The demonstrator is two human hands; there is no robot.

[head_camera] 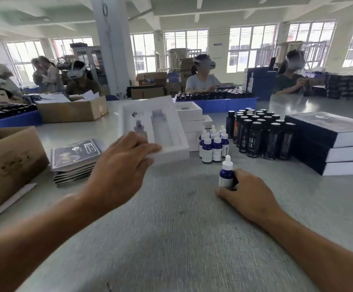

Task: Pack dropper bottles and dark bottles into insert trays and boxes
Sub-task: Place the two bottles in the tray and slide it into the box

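My left hand (pixel 123 163) grips the near edge of a white insert tray (pixel 167 123) and holds it tilted above the table; its two moulded cavities look empty. My right hand (pixel 249 192) rests on the table and grips a blue dropper bottle (pixel 226 173) with a white cap, standing upright. Several more blue dropper bottles (pixel 213 144) stand grouped just behind it. To their right stands a block of several dark bottles (pixel 259 133) with black caps.
Stacked dark boxes (pixel 335 144) lie at the right. More white trays (pixel 190 116) are stacked behind the held one. A pile of printed cards (pixel 74 161) and a cardboard box (pixel 9 163) sit at the left. Other people work at tables beyond.
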